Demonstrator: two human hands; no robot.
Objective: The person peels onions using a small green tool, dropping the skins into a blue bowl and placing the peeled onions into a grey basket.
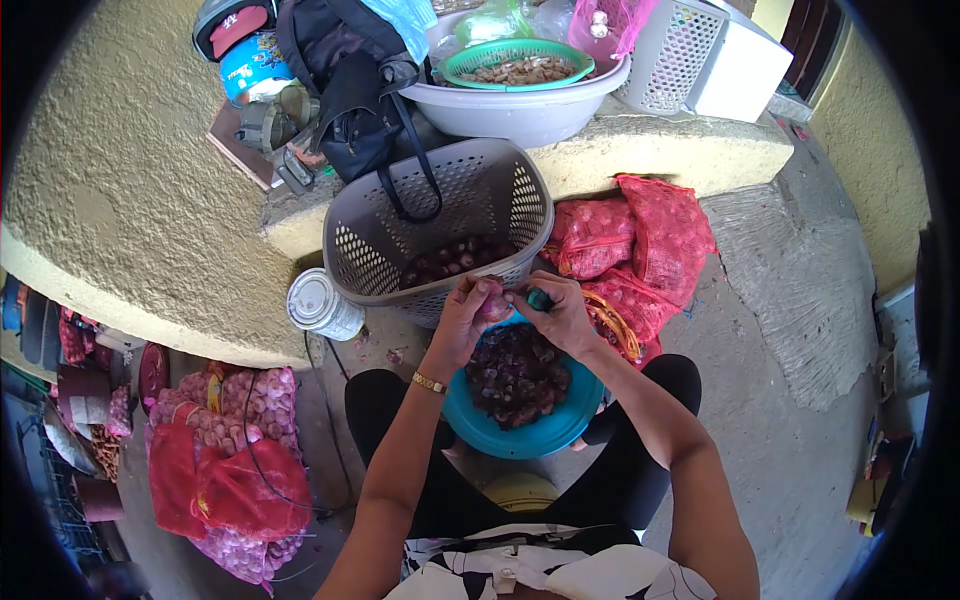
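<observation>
My left hand (468, 312) holds a small purple-red onion (494, 305) just above a teal bowl (490, 428) that rests between my knees and is full of dark purple peels. My right hand (560, 312) grips a small knife with a teal handle (539, 299), its tip against the onion. A grey perforated plastic basket (400, 215) stands tilted right behind my hands, with several peeled onions (455, 258) at its bottom.
Red mesh sacks of onions (640, 250) lie to the right, more sacks (235, 450) at lower left. A tin can (320, 305) stands left of the basket. On the concrete ledge sit a white basin (520, 105) holding a green sieve, a black bag (350, 80) and a white crate (690, 50).
</observation>
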